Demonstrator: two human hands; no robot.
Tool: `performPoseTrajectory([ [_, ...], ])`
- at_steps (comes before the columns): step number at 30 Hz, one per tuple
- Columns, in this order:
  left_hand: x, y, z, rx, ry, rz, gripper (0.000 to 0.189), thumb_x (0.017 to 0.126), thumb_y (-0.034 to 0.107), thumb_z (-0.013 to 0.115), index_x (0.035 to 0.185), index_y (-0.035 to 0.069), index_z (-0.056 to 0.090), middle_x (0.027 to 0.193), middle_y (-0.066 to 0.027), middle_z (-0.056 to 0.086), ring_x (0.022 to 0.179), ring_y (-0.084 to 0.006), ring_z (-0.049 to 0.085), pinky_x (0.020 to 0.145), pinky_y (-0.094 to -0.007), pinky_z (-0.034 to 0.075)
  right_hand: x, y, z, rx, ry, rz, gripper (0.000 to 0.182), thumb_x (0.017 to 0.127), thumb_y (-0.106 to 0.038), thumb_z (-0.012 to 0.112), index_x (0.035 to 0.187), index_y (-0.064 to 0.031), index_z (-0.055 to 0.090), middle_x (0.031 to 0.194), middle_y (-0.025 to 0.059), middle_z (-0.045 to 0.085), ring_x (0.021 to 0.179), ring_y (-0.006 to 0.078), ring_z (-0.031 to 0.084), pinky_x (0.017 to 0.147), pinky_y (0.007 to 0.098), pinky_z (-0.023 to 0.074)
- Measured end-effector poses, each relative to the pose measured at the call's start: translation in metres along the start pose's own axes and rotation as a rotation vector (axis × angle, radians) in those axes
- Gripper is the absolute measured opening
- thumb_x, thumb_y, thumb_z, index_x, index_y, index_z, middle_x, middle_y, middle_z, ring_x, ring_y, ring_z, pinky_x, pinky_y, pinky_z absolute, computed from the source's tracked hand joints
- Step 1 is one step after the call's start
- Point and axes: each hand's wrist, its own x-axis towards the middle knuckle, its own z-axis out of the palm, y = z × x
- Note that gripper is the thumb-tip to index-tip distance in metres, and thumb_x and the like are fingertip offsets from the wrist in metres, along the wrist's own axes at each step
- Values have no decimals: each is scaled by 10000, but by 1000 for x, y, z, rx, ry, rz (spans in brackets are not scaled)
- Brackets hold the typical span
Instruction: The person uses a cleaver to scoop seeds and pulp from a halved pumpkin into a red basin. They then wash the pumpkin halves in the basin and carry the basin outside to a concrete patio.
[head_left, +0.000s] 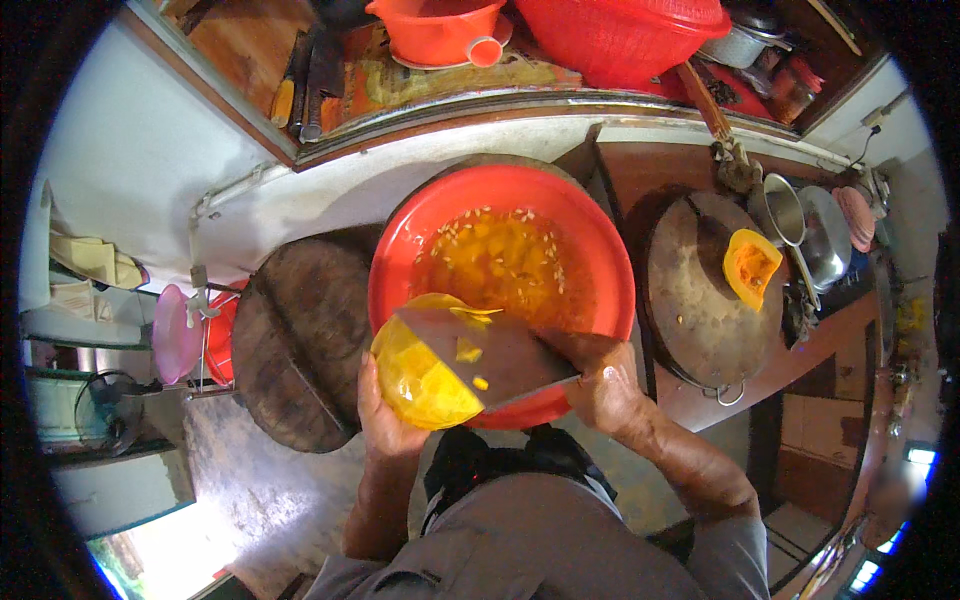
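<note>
My left hand (393, 426) supports a peeled yellow pumpkin piece (424, 386) from its left side and underneath. A wide cleaver (510, 356) is in my right hand (611, 386), its broad blade lying across the pumpkin. Small bits of yellow flesh cling to the blade. Both hands are over the near side of a red plastic basin (501, 180). Cloudy orange water (495, 259) fills its bottom, with pale seeds floating near the edge and yellow chunks beneath. Where the blade's edge meets the flesh is hidden behind the blade.
To the right, a round wooden board (686, 322) carries a pumpkin wedge (752, 262) with skin on. A saucepan (784, 210) and metal bowl (823, 232) stand beyond it. A round wooden lid (300, 337) lies left of the basin. A window ledge (450, 112) holds red plastic containers.
</note>
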Motion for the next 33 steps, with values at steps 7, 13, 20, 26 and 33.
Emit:
performPoseTrajectory([
  [7,-3,-5,3,161,37,78,591,941,519,364,1340,89,432,1328,-115,507,1193,-312,507,991,-487,418,17,-11,-8,54,-185,416,308,810,-61,573,1112,-13,612,934,226,645,872,356,636,761,396,497],
  [13,-4,2,-9,85,75,51,616,931,545,358,1339,89,435,1335,-115,500,1195,-320,504,988,-491,419,33,1,-38,196,-305,463,278,852,-97,563,1104,17,590,982,218,645,919,332,628,818,386,478],
  [20,0,5,0,164,128,104,620,937,538,354,1364,92,403,1357,-125,475,1219,-321,481,1002,-489,407,42,68,5,-484,-329,6,288,870,-218,527,1051,-15,622,917,200,653,896,360,629,794,433,485],
  [26,0,14,5,236,128,156,580,958,493,362,1366,82,396,1361,-132,469,1232,-310,470,1025,-473,384,83,71,13,-259,-679,285,295,872,-247,511,1037,-37,638,962,178,658,909,334,635,799,437,493],
  [33,4,14,17,224,74,193,506,978,387,406,1320,14,403,1314,-146,505,1194,-272,513,1020,-416,406,82,73,21,-246,-581,292,319,876,-247,493,1061,-10,601,897,208,655,857,338,641,776,431,501],
])
